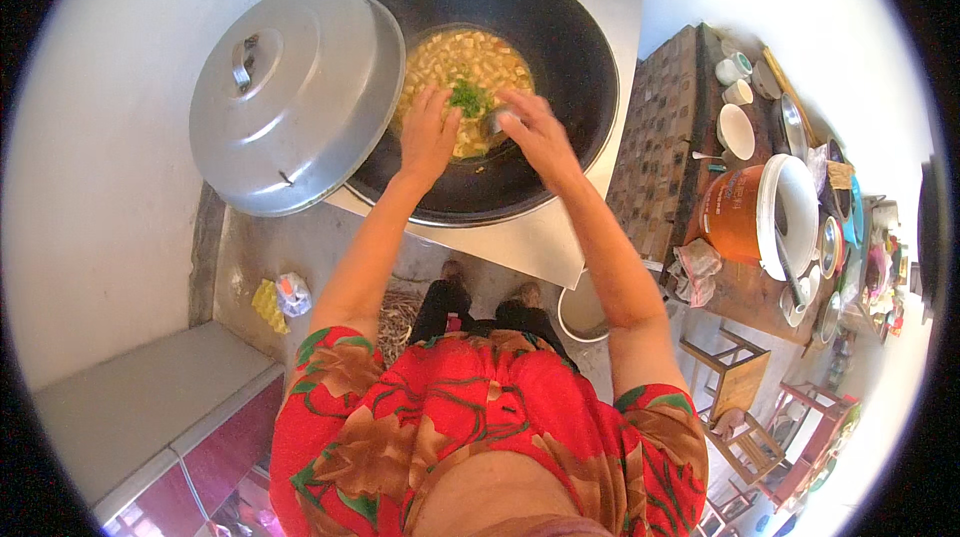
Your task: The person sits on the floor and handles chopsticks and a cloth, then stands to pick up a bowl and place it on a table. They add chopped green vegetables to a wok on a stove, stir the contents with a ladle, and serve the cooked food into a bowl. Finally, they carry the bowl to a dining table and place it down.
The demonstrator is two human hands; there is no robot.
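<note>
A large black wok (580,67) sits on a pale counter, with yellowish chunks of food in broth (480,52) in its bottom. A small heap of chopped greens (470,97) lies on the food. Over the wok's near side is my left hand (430,132), its fingers stretched forward beside the greens and nothing visible in them. Across from it my right hand (538,132) is smeared by motion. A small grey shape by its thumb is too blurred to name. The big silver lid (300,97) leans tilted against the wok's left rim.
To the right, a wooden table (650,157) holds an orange bucket (735,212), a white bowl (736,132) and cups. Wooden stools (740,377) stand beyond it. A pale basin (583,312) and a yellow packet (268,307) are on the floor. A grey ledge (150,407) runs at left.
</note>
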